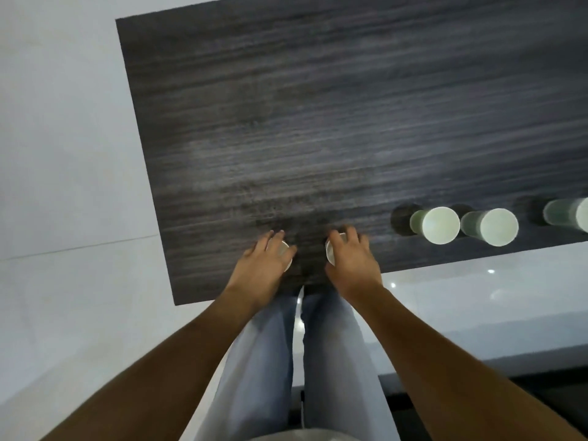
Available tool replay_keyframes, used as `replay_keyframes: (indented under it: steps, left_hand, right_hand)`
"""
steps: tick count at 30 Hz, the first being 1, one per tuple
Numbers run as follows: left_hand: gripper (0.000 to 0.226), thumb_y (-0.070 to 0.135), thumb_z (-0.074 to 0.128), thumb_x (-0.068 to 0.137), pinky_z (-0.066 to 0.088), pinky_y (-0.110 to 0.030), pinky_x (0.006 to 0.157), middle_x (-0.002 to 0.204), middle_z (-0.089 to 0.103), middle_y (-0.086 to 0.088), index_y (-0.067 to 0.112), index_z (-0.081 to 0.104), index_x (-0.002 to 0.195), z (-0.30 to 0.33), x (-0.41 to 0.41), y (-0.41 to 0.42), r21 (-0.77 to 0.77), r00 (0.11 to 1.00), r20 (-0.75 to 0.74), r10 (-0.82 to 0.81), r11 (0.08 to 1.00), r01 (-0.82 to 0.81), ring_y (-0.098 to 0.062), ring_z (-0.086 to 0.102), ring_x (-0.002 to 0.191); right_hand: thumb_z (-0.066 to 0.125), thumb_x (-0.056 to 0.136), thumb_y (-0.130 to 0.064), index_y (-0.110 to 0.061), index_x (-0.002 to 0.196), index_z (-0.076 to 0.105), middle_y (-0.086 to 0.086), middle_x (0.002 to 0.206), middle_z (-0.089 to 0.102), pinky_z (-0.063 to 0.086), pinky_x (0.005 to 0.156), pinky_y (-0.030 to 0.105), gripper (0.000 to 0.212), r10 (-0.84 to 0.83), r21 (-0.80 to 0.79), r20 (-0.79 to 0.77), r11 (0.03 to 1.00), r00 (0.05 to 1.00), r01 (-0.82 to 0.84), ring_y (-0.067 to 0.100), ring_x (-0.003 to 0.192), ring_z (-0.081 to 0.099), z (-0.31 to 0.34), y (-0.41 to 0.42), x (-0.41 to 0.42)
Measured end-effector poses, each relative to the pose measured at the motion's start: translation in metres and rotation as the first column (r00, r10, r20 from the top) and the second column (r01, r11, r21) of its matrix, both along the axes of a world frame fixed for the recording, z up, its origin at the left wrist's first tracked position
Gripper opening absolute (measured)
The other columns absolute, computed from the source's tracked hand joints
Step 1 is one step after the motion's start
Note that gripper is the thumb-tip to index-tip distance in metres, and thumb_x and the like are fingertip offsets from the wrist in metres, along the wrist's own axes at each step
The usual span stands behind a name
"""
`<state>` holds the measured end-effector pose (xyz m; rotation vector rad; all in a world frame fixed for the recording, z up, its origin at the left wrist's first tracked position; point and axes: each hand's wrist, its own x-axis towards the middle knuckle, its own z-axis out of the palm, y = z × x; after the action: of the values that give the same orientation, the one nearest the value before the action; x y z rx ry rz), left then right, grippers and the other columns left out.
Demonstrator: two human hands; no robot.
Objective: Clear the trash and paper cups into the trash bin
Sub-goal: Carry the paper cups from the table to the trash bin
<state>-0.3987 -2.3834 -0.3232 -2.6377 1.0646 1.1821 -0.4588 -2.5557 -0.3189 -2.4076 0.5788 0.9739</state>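
Dark wood-grain rectangular tabletop (318,122) fills the view. Three white paper cups stand at 3 o'clock: first (437,225), second (494,226), third (569,214). At 6 o'clock, left hand (267,265) grips a small white paper cup (284,249); right hand (351,261) grips another (331,249).

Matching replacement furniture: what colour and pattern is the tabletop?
Dark grey tabletop with streaky wood grain, seen in the head view.

Dark wood-grain table (318,106), pale floor (63,154)
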Motion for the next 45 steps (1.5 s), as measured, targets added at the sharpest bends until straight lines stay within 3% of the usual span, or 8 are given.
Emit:
replay_keyframes:
  steps: [4, 9, 14, 18, 22, 27, 35, 45]
  left_hand:
    - [0.061, 0.019, 0.055, 0.092, 0.029, -0.038, 0.111, 0.156, 0.014, -0.01, 0.027, 0.026, 0.146, 0.035, -0.002, 0.01, -0.006, 0.997, 0.058, 0.058, 0.998, -0.058, -0.028, 0.015, 0.144]
    - [0.062, 0.022, 0.063, 0.088, 0.031, -0.036, 0.111, 0.154, 0.021, -0.007, 0.026, 0.033, 0.142, 0.101, -0.007, 0.031, -0.031, 0.97, 0.08, 0.229, 0.973, -0.227, -0.025, 0.021, 0.142]
    - [0.064, 0.019, 0.064, 0.085, 0.032, -0.035, 0.11, 0.154, 0.023, -0.006, 0.024, 0.035, 0.141, 0.161, -0.005, 0.07, -0.065, 0.894, 0.108, 0.435, 0.9, -0.43, -0.025, 0.023, 0.141]
    - [0.069, 0.021, 0.062, 0.087, 0.032, -0.032, 0.109, 0.152, 0.024, -0.005, 0.023, 0.028, 0.147, 0.199, 0.002, 0.118, -0.076, 0.84, 0.15, 0.521, 0.853, -0.516, -0.023, 0.023, 0.141]
    - [0.069, 0.023, 0.065, 0.085, 0.036, -0.033, 0.108, 0.151, 0.029, -0.002, 0.024, 0.032, 0.145, 0.229, 0.018, 0.177, -0.13, 0.756, 0.141, 0.639, 0.769, -0.625, -0.022, 0.03, 0.138]
    - [0.067, 0.029, 0.063, 0.084, 0.041, -0.033, 0.101, 0.149, 0.032, -0.001, 0.025, 0.034, 0.145, 0.251, 0.049, 0.28, -0.225, 0.696, 0.147, 0.702, 0.709, -0.668, -0.02, 0.03, 0.137]
    - [0.064, 0.029, 0.061, 0.085, 0.043, -0.034, 0.094, 0.146, 0.033, 0.0, 0.026, 0.034, 0.144, 0.28, 0.108, 0.446, -0.243, 0.655, 0.206, 0.727, 0.686, -0.686, -0.019, 0.029, 0.135]
    - [0.063, 0.033, 0.059, 0.087, 0.044, -0.036, 0.095, 0.145, 0.035, -0.002, 0.024, 0.034, 0.144, 0.301, 0.245, 0.521, -0.288, 0.625, 0.218, 0.75, 0.661, -0.693, -0.021, 0.031, 0.133]
  right_hand:
    - [0.061, 0.091, -0.019, -0.021, 0.141, 0.036, 0.005, 0.148, 0.03, 0.043, 0.106, 0.042, 0.056, 0.042, 0.024, -0.007, 0.999, 0.999, -0.042, 0.029, 0.136, 0.028, 0.037, 0.007, 0.002]
    - [0.061, 0.091, -0.018, -0.026, 0.149, 0.026, 0.004, 0.149, 0.027, 0.041, 0.107, 0.042, 0.068, 0.17, 0.029, 0.012, 0.985, 0.985, -0.17, 0.028, 0.137, 0.026, 0.106, 0.026, 0.015]
    - [0.064, 0.09, -0.019, -0.029, 0.152, 0.018, 0.004, 0.147, 0.027, 0.045, 0.102, 0.044, 0.078, 0.292, 0.022, 0.06, 0.956, 0.955, -0.294, 0.028, 0.135, 0.027, 0.171, 0.059, 0.041]
    - [0.062, 0.092, -0.022, -0.032, 0.152, 0.017, 0.003, 0.15, 0.026, 0.044, 0.1, 0.043, 0.076, 0.36, 0.008, 0.111, 0.932, 0.926, -0.363, 0.028, 0.136, 0.027, 0.209, 0.102, 0.066]
    - [0.063, 0.092, -0.026, -0.032, 0.151, 0.02, 0.004, 0.149, 0.029, 0.044, 0.102, 0.045, 0.074, 0.415, -0.004, 0.16, 0.908, 0.896, -0.42, 0.028, 0.136, 0.029, 0.233, 0.161, 0.096]
    - [0.063, 0.09, -0.023, -0.029, 0.147, 0.03, 0.006, 0.14, 0.04, 0.047, 0.1, 0.044, 0.066, 0.474, 0.008, 0.206, 0.874, 0.856, -0.486, 0.027, 0.129, 0.038, 0.248, 0.259, 0.134]
    - [0.059, 0.089, -0.028, -0.028, 0.148, 0.029, 0.006, 0.14, 0.038, 0.046, 0.097, 0.043, 0.066, 0.551, -0.017, 0.253, 0.824, 0.795, -0.566, 0.028, 0.124, 0.04, 0.266, 0.424, 0.2]
    - [0.06, 0.088, -0.03, -0.029, 0.15, 0.028, 0.006, 0.14, 0.038, 0.047, 0.097, 0.041, 0.07, 0.542, -0.008, 0.321, 0.821, 0.776, -0.57, 0.027, 0.124, 0.041, 0.283, 0.501, 0.339]
